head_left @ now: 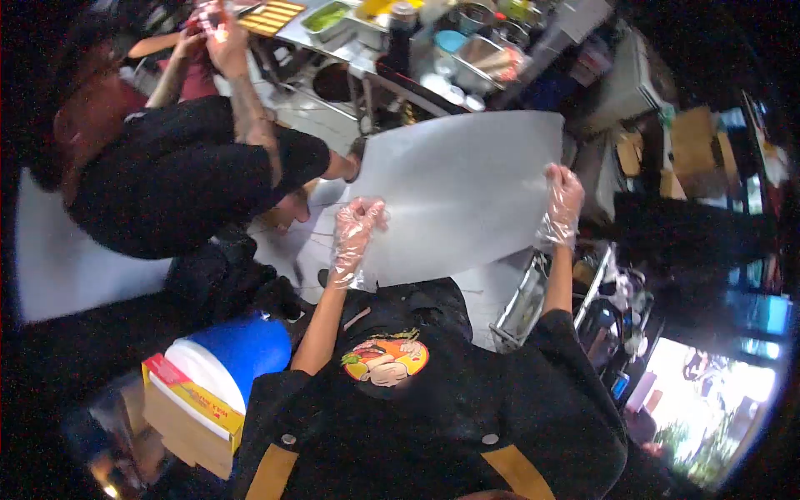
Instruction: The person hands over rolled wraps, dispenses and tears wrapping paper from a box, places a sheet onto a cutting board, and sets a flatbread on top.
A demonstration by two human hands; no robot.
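A large translucent white sheet of wax paper [467, 187] is stretched out in front of me, bowed slightly along its top edge. My left hand [358, 229], in a clear plastic glove, pinches its left side. On the right side my right hand [564, 200], gloved the same way, is closed on the sheet's edge. The sheet hides part of the floor and the things behind it. A yellow and red box marked as wax paper [196, 408] is at the lower left, against a blue and white container [250, 354].
Another person [200, 175] in dark clothes is close on my left, hands raised. Ahead stands a work table [358, 58] with food trays [329, 21], a dark bottle [402, 37] and a metal pan [487, 62]. A metal rack [529, 296] is at my right; cardboard boxes [696, 142] stand beyond.
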